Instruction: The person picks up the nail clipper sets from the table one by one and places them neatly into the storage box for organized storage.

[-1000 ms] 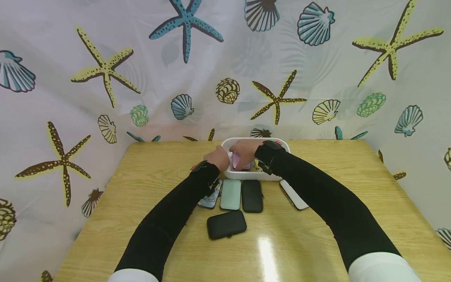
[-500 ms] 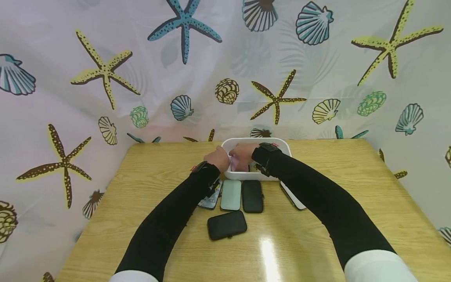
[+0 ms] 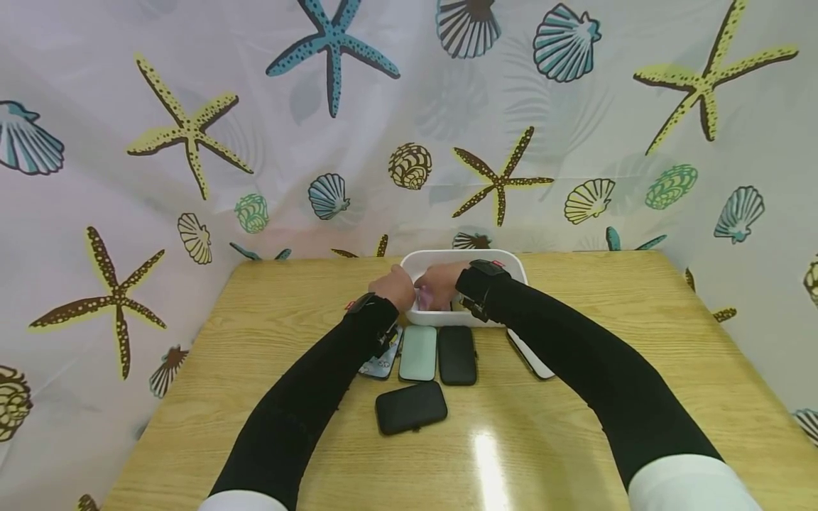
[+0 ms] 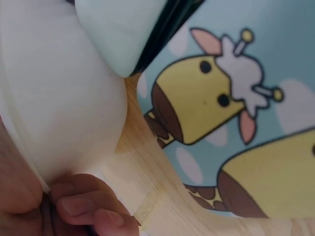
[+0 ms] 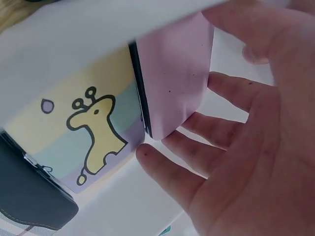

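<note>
At the back of the table stands a white plastic bin (image 3: 456,319). My left hand (image 3: 394,286) grips its left end, with curled fingers against the outer wall in the left wrist view. Inside the bin, my right hand (image 3: 439,282) holds a flat pink case (image 5: 174,73); the thumb lies at its top corner and the fingers along its edge. Beside the pink case, in the right wrist view, stand a striped giraffe case (image 5: 98,128) and a dark case (image 5: 34,182). The bin wall hides part of all three.
In front of the bin lie a mint case (image 3: 418,353), a black case (image 3: 457,355) and a light blue giraffe case (image 3: 381,365), partly under the left wrist. Another black case (image 3: 412,408) lies nearer. A white case (image 3: 530,353) is partly under the right forearm.
The pink case has tipped more upright inside the bin, and less of it shows from above. The right hand has shifted slightly; the left hand keeps its grip on the bin.
</note>
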Available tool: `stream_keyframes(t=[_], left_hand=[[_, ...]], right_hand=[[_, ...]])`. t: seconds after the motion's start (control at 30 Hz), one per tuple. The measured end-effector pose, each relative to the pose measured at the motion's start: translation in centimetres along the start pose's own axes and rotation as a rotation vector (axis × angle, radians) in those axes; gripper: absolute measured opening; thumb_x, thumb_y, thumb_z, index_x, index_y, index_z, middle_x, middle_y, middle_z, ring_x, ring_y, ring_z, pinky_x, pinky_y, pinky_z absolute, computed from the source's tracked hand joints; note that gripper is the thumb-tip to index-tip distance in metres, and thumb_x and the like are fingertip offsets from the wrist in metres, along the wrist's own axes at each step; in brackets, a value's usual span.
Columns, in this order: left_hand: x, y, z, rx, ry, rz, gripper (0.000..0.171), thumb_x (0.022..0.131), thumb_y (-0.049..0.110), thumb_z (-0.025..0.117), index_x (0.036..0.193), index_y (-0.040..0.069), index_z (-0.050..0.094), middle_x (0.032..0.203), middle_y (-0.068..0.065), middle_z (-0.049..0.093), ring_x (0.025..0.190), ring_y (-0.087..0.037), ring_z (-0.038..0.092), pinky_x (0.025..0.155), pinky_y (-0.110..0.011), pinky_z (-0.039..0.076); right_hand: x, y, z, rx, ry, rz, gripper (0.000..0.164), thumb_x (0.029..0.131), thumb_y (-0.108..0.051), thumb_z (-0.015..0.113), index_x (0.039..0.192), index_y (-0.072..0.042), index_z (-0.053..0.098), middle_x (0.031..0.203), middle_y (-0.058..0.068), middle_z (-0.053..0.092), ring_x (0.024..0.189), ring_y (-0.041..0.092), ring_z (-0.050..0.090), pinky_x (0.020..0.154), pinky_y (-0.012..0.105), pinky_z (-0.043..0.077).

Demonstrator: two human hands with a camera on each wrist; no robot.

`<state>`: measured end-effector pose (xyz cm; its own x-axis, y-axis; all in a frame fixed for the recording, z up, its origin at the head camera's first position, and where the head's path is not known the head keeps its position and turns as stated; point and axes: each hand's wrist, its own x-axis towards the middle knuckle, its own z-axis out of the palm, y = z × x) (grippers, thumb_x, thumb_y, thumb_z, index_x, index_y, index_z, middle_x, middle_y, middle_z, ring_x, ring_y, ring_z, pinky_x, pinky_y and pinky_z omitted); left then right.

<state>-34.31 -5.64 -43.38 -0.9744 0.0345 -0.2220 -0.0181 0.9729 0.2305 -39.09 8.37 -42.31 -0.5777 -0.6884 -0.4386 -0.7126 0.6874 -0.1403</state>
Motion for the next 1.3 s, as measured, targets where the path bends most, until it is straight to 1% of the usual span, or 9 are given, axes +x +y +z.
stream_keyframes(t=[0.13, 0.27, 0.6, 0.73, 0.83, 0.9, 1.0, 1.13, 1.3], left_hand=[[0.1, -0.1, 0.3, 0.0, -0.014, -0.002, 0.049, 0.103, 0.026, 0.05, 0.14, -0.005, 0.039, 0.109, -0.017, 0.07, 0.092, -0.028, 0.068, 0.086, -0.043, 0.053], [0.3, -0.2, 0.2, -0.001, -0.025, 0.003, 0.047, 0.104, 0.026, 0.048, 0.14, -0.004, 0.039, 0.107, -0.016, 0.07, 0.089, -0.027, 0.067, 0.085, -0.044, 0.054], [0.4, -0.2, 0.0, -0.01, -0.051, -0.014, 0.054, 0.106, 0.024, 0.044, 0.15, -0.004, 0.03, 0.11, -0.017, 0.068, 0.087, -0.027, 0.065, 0.086, -0.042, 0.053], [0.2, -0.1, -0.1, -0.017, -0.061, -0.012, 0.056, 0.106, 0.024, 0.043, 0.152, -0.004, 0.027, 0.113, -0.018, 0.067, 0.09, -0.027, 0.065, 0.088, -0.042, 0.052], [0.2, -0.1, -0.1, -0.018, -0.059, -0.009, 0.056, 0.106, 0.024, 0.043, 0.152, -0.004, 0.027, 0.114, -0.019, 0.067, 0.093, -0.028, 0.065, 0.089, -0.043, 0.052], [0.3, -0.1, 0.1, -0.005, -0.054, -0.008, 0.056, 0.106, 0.025, 0.043, 0.152, -0.004, 0.027, 0.115, -0.019, 0.067, 0.094, -0.028, 0.065, 0.089, -0.042, 0.052], [0.5, -0.2, 0.4, 0.008, -0.046, -0.003, 0.057, 0.106, 0.025, 0.043, 0.152, -0.004, 0.027, 0.116, -0.019, 0.067, 0.095, -0.029, 0.065, 0.089, -0.043, 0.051], [0.7, -0.2, 0.5, 0.004, -0.044, 0.004, 0.057, 0.106, 0.024, 0.041, 0.153, -0.004, 0.025, 0.118, -0.021, 0.067, 0.098, -0.03, 0.066, 0.092, -0.045, 0.051], [0.7, -0.2, 0.4, -0.002, -0.048, 0.002, 0.058, 0.106, 0.025, 0.039, 0.154, -0.005, 0.024, 0.122, -0.022, 0.065, 0.102, -0.031, 0.066, 0.094, -0.045, 0.05]], right_hand=[[-1.0, -0.3, 0.0, 0.016, 0.022, 0.002, 0.07, 0.09, -0.034, 0.07, 0.15, -0.008, 0.047, 0.135, 0.013, 0.062, 0.12, 0.024, 0.057, 0.108, 0.038, 0.043], [-3.0, -0.4, -0.5, 0.042, 0.067, -0.003, 0.067, 0.093, -0.033, 0.067, 0.15, -0.005, 0.046, 0.146, 0.015, 0.055, 0.136, 0.029, 0.049, 0.115, 0.041, 0.036], [-10.2, 1.4, -0.3, 0.115, 0.229, 0.025, 0.053, 0.099, -0.028, 0.065, 0.145, -0.005, 0.053, 0.147, 0.013, 0.054, 0.139, 0.031, 0.047, 0.113, 0.045, 0.038], [-13.6, 2.2, 0.8, 0.138, 0.324, 0.021, 0.036, 0.099, -0.023, 0.065, 0.131, -0.008, 0.064, 0.13, 0.011, 0.065, 0.125, 0.03, 0.058, 0.104, 0.044, 0.046], [-16.2, 2.5, 1.9, 0.135, 0.382, 0.019, 0.018, 0.098, -0.019, 0.065, 0.113, -0.013, 0.072, 0.108, 0.003, 0.071, 0.105, 0.022, 0.066, 0.092, 0.041, 0.052], [-17.7, 2.7, 2.7, 0.121, 0.405, 0.025, 0.01, 0.098, -0.018, 0.065, 0.103, -0.016, 0.073, 0.097, -0.003, 0.07, 0.094, 0.016, 0.065, 0.086, 0.038, 0.053], [-19.7, 2.9, 3.6, 0.105, 0.421, 0.049, 0.006, 0.097, -0.019, 0.067, 0.099, -0.017, 0.072, 0.091, -0.007, 0.068, 0.087, 0.01, 0.062, 0.082, 0.036, 0.053], [-21.6, 3.3, 4.3, 0.133, 0.405, 0.095, 0.007, 0.096, -0.021, 0.068, 0.101, -0.017, 0.072, 0.091, -0.008, 0.066, 0.085, 0.01, 0.059, 0.08, 0.037, 0.051], [-22.5, 3.5, 6.0, 0.22, 0.313, 0.128, 0.022, 0.093, -0.025, 0.072, 0.113, -0.015, 0.071, 0.11, -0.001, 0.069, 0.104, 0.022, 0.064, 0.09, 0.043, 0.051]])
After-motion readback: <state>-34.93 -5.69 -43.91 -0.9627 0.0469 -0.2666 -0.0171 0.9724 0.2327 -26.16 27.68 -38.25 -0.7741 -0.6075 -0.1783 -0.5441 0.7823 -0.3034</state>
